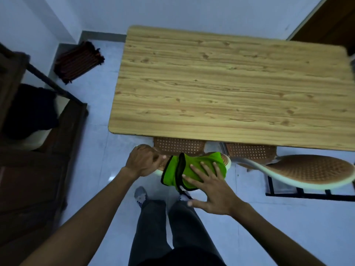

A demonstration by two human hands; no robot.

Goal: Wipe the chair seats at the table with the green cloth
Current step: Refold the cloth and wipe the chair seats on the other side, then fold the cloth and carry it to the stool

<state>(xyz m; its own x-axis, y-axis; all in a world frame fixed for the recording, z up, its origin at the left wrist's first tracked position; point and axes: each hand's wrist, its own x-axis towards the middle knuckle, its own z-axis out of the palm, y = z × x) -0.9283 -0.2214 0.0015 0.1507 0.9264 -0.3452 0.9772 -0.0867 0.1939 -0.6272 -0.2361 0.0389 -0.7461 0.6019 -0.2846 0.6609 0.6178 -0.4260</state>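
Observation:
A bright green cloth [194, 170] with a dark trim lies draped over the top of the backrest of the left chair [178, 145], which is tucked under the near edge of the wooden table [221, 83]. My right hand [213, 187] rests flat on the cloth with fingers spread. My left hand [145, 160] is closed around the left end of that backrest. A second perforated brown chair [307, 169] stands to the right, its seat partly under the table.
Dark wooden furniture [38, 169] with a metal rail fills the left side. A dark striped mat [78, 61] lies on the tiled floor by the far-left wall. A black metal frame [307, 194] sits on the floor at right. My legs and feet are below the chair.

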